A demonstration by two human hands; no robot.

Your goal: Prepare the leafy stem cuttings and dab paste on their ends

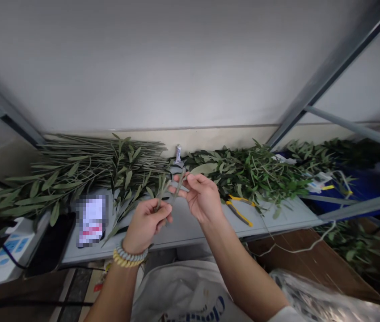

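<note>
Left hand (149,217) grips short stems (162,193), tips angled away and right. Right hand (205,197) pinches a sprig (179,184) just right of them, near-parallel, above the tabletop (187,221); leafy pile (260,174) beyond, right hand nearer.

- A phone (91,221), its screen lit and pixelated, lies face up on the grey counter (280,220).
- Just left of the phone is a dark, flat device (52,246).
- Farther left of the phone, past that device, sits a white unit (14,251) with blue patches.
- Beyond the phone and to its right, a small, pale tube (178,153) stands near the wall (190,71).
- Well to the right of the phone, a white cable (306,251) hangs loosely below the counter's edge.
- On that same side of the phone, lower down, are brown cardboard (326,268) and crinkled clear plastic (331,293).
- A slanted metal post (331,80) rises far to the phone's right.
</note>
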